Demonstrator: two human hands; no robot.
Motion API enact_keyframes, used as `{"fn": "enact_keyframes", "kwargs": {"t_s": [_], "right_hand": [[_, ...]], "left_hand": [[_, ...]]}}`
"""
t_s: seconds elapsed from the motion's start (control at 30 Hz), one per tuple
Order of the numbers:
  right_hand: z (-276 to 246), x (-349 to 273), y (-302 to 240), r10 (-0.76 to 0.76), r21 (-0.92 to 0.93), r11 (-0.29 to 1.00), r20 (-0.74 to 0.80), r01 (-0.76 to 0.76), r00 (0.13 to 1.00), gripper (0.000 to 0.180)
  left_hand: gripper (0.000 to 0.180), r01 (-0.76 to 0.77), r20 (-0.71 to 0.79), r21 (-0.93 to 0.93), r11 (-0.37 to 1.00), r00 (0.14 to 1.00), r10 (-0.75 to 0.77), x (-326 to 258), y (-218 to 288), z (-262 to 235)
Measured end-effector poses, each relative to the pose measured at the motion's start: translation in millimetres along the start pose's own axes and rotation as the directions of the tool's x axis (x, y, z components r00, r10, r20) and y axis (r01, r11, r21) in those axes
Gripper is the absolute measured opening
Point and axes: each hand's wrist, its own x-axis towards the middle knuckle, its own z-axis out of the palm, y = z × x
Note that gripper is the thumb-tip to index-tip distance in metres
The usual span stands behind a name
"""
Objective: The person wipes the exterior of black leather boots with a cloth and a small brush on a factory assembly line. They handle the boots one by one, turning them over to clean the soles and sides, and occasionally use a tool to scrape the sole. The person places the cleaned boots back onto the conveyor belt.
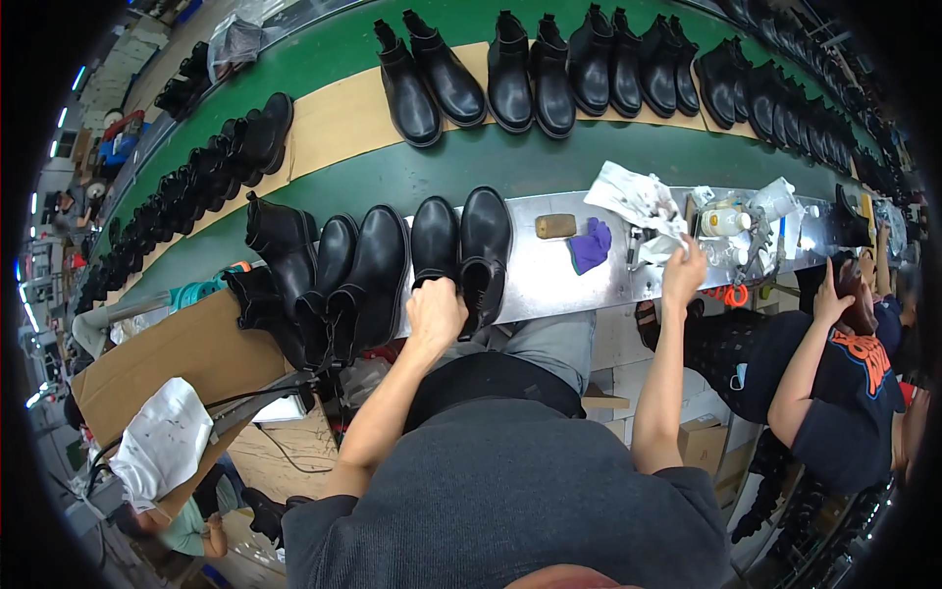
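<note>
My left hand [437,312] is closed on the shaft of a black ankle boot [435,228], whose toe points away from me. Close against it on the right lies another black boot [485,236], its elastic side and opening toward me. My right hand [684,273] pinches the lower corner of a stained white cloth [633,199] at the metal table edge. Between my hands, a brown block [555,227] and a crumpled purple cloth [591,246] lie on the metal surface [540,285].
Several black boots [368,255] crowd the left. Boot pairs line brown cardboard [334,123] on the green conveyor [392,172]. Bottles [726,221] and orange-handled scissors [734,294] sit to the right. A co-worker in a dark shirt [849,412] handles a boot there.
</note>
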Motion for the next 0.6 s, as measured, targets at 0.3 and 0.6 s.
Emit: {"fn": "enact_keyframes", "kwargs": {"t_s": [0.3, 0.6], "right_hand": [[-20.1, -22.8, -54.0, 0.177, -0.406, 0.914, 0.365, -0.015, 0.914, 0.079], [13.4, -39.0, -100.1, -0.349, 0.099, 0.935, 0.429, 0.341, 0.833, 0.054]], "left_hand": [[0.024, 0.051, -0.083, -0.052, 0.997, 0.995, -0.056, 14.5, -28.0, -136.8], [0.027, 0.138, -0.263, 0.162, 0.977, 0.960, -0.092, 257.5, -151.5, -205.8]]}}
